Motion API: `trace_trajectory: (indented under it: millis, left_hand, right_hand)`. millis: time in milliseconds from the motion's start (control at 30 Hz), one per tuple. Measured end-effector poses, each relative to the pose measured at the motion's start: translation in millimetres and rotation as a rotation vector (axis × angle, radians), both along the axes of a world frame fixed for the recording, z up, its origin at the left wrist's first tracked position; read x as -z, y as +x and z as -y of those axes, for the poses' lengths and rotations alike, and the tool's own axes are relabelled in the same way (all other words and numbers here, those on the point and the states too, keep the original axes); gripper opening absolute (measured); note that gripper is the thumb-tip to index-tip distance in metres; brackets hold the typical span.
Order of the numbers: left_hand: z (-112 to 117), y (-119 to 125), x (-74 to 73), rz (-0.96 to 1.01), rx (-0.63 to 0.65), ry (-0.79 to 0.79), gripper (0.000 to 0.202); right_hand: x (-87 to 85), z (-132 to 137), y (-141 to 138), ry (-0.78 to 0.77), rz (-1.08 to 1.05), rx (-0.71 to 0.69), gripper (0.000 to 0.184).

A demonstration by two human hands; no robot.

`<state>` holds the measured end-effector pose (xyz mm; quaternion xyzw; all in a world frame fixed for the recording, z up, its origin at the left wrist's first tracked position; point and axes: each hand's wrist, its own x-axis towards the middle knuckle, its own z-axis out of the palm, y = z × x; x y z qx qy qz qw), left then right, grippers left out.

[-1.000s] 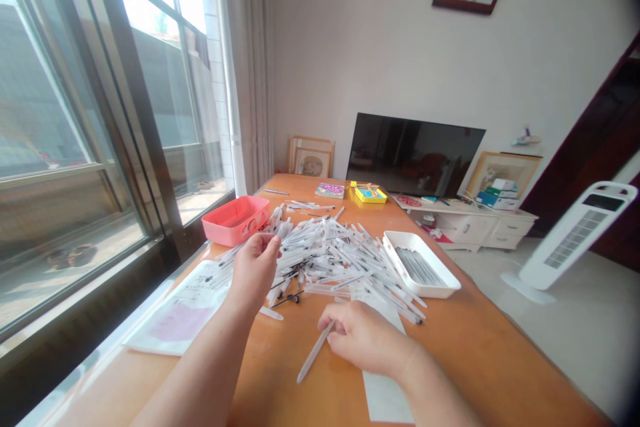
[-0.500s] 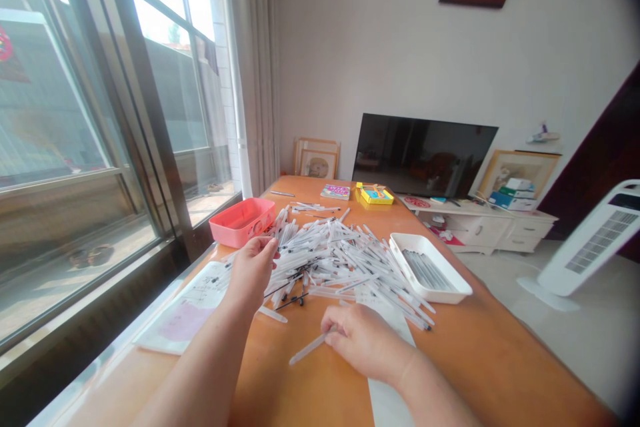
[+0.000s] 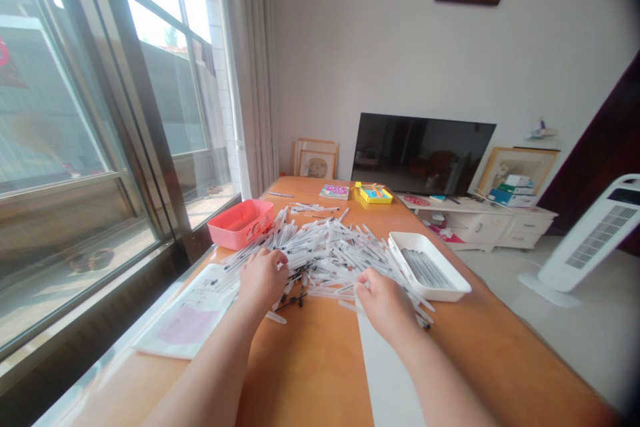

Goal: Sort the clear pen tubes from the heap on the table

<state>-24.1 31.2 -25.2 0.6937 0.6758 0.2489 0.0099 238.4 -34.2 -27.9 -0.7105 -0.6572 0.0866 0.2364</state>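
A large heap of translucent white pen barrels [image 3: 330, 247], some with dark ends, is spread over the wooden table. My left hand [image 3: 263, 280] is at the heap's left front, fingers curled and closed over small black pieces; whatever lies between the fingertips is hidden. Several black pen parts [image 3: 300, 300] lie just right of it. At the heap's right front, my right hand [image 3: 383, 300] has thumb and forefinger pinched together. What it holds, if anything, cannot be made out. Beneath it runs a white paper strip [image 3: 387, 373].
On the right stands a white tray [image 3: 455, 290] with grey barrels inside. A pink basket [image 3: 240, 233] sits at the left. A paper booklet [image 3: 180, 330] lies under my left forearm. Farther back are a yellow box [image 3: 376, 195] and a colourful booklet [image 3: 334, 192].
My right hand has moved forward and right to the heap; the barrel that stuck out of it no longer shows there. My left hand has lowered slightly and shifted right toward the black parts.
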Motion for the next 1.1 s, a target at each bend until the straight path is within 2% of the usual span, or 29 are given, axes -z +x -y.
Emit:
trace_trajectory:
  millis: [100,233,633,767,833,933,1100]
  left_hand:
    - [0.3,2.4,-0.2,-0.049,-0.013,-0.047,0.024]
    - [-0.9,3.5,0.9,-0.055,-0.016,-0.078,0.026]
    - [-1.3,7.4,1.9,-0.056,-0.016,-0.138,0.020]
    - [1.0,7.9,0.5,-0.052,-0.031,-0.079,0.021]
    - [2.3,8.9,-0.6,-0.020,0.008,-0.022,0.021]
    - [4.5,13.1,-2.0,0.096,0.148,0.030,0.021]
    - [11.0,26.9,-3.6,0.443,0.368,-0.070,0.024]
  right_hand:
    - [4.5,-12.1,10.0,-0.041,0.041,0.125,0.016]
    - [7.3,-17.5,10.6,-0.024,0.047,0.179,0.024]
    - [10.7,-8.0,-11.6,0.083,0.010,0.015,0.023]
    - [12.6,-3.4,-21.0,0.138,-0.029,-0.082,0.020]
    - [14.2,-2.6,-24.4,0.166,-0.045,-0.118,0.020]
    - [16.3,-3.1,-26.3,0.219,-0.094,-0.156,0.020]
    - [14.6,-2.5,-26.3,0.305,-0.176,-0.160,0.022]
